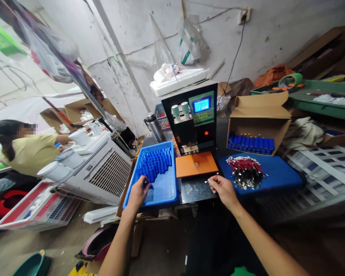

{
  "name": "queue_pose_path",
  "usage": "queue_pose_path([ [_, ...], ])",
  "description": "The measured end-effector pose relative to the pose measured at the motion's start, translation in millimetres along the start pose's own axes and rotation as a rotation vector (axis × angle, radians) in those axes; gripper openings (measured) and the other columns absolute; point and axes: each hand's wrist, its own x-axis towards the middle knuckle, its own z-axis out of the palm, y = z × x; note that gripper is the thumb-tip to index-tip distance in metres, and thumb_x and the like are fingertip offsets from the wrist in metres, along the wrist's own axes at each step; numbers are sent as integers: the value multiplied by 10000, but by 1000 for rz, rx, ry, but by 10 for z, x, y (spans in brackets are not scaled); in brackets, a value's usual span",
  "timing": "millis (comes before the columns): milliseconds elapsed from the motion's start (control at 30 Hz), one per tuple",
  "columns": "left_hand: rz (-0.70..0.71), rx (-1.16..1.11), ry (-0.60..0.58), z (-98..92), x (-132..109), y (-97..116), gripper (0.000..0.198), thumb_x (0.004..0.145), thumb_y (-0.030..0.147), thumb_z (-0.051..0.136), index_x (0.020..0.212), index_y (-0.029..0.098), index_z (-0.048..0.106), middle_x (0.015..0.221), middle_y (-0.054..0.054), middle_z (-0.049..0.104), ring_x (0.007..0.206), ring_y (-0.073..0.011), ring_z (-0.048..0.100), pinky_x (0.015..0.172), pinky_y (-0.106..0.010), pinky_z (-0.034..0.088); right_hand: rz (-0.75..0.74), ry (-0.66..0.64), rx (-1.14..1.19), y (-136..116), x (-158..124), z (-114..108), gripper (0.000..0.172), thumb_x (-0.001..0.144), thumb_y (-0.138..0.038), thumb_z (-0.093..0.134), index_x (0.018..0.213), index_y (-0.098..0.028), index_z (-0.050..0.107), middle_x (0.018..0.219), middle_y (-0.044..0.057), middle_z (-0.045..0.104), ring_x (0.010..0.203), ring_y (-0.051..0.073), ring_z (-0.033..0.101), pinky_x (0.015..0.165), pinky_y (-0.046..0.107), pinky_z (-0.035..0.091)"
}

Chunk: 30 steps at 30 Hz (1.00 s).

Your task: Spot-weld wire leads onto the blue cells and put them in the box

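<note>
My left hand (pixel 140 190) is over the near left part of a blue tray (pixel 163 196), its fingers curled at the edge of the rows of blue cylinders (pixel 156 163); what they hold, if anything, is too small to make out. My right hand (pixel 220 188) pinches a small thin piece with a white end (pixel 206 181) in front of the orange plate (pixel 197 165). Behind the plate stands a black machine (pixel 175 134) with a lit screen (pixel 201 105). To the right, a bundle of red and black wires (pixel 246 170) lies on a blue surface (pixel 287 176).
An open cardboard box (pixel 258 124) with blue cylinders stands at the right rear, near a green tray (pixel 324 97). Behind the blue tray is a steel flask (pixel 153 126). A white cooler (pixel 103 168) and another person (pixel 31 149) are at left.
</note>
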Motion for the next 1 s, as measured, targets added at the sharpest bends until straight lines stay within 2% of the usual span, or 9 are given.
queue_pose_path([
  [100, -36, -181, 96, 48, 63, 238, 237, 794, 406, 655, 926, 213, 613, 870, -29, 698, 785, -184, 661, 756, -305, 511, 0, 9, 22, -46, 29, 24, 402, 697, -556, 752, 710, -172, 633, 568, -9, 543, 503, 122, 476, 482, 255, 384],
  [200, -11, -394, 179, 199, 222, 698, 309, 801, 437, 674, 992, 198, 634, 907, -41, 719, 826, -180, 680, 787, -306, 523, -3, 16, 39, -114, 73, 46, 383, 700, -538, 740, 699, -174, 619, 550, -20, 534, 486, 113, 463, 477, 247, 371],
  [300, 69, -525, 143, 452, 429, 1218, 285, 821, 412, 666, 1006, 198, 630, 845, -30, 728, 790, -165, 681, 779, -293, 518, -4, 30, 47, -154, 91, 44, 375, 692, -532, 737, 686, -179, 612, 548, -23, 530, 484, 113, 463, 466, 243, 365],
  [400, 99, -543, 104, 756, 632, 1541, 275, 803, 390, 665, 993, 195, 628, 843, -31, 723, 740, -153, 653, 746, -285, 501, -2, 51, 39, -153, 81, -7, 367, 686, -528, 739, 677, -185, 609, 552, -21, 532, 489, 119, 469, 464, 246, 374],
  [500, 58, -548, 52, 1006, 771, 1620, 348, 758, 405, 671, 1022, 180, 651, 847, -40, 715, 738, -168, 646, 729, -294, 495, -3, 73, 41, -138, 81, -84, 352, 691, -515, 733, 685, -185, 609, 545, -26, 525, 476, 113, 455, 457, 242, 365],
  [567, 22, -582, 10, 1100, 817, 1617, 338, 740, 424, 662, 969, 176, 676, 795, -36, 707, 734, -182, 646, 712, -299, 492, -14, 83, 47, -140, 103, -118, 338, 699, -504, 724, 691, -186, 610, 541, -28, 523, 474, 111, 453, 456, 239, 358],
  [700, -11, -670, -40, 1169, 839, 1666, 292, 714, 446, 666, 829, 178, 685, 761, -35, 708, 723, -189, 643, 678, -293, 487, -51, 92, 63, -202, 212, -89, 317, 715, -488, 709, 697, -189, 606, 547, -28, 528, 486, 115, 469, 458, 237, 362],
  [867, -30, -713, -30, 1284, 824, 1767, 310, 737, 441, 660, 864, 160, 692, 766, -34, 702, 729, -173, 630, 689, -276, 481, -119, 96, 32, -347, 445, 18, 290, 737, -466, 685, 707, -187, 611, 580, -24, 547, 500, 114, 468, 476, 242, 375],
  [1000, -49, -723, 5, 1371, 795, 1765, 362, 773, 459, 648, 961, 154, 699, 819, -47, 712, 750, -171, 637, 708, -275, 491, -183, 101, -4, -423, 670, 67, 275, 737, -458, 684, 704, -192, 623, 616, -11, 575, 562, 135, 515, 531, 255, 424],
])
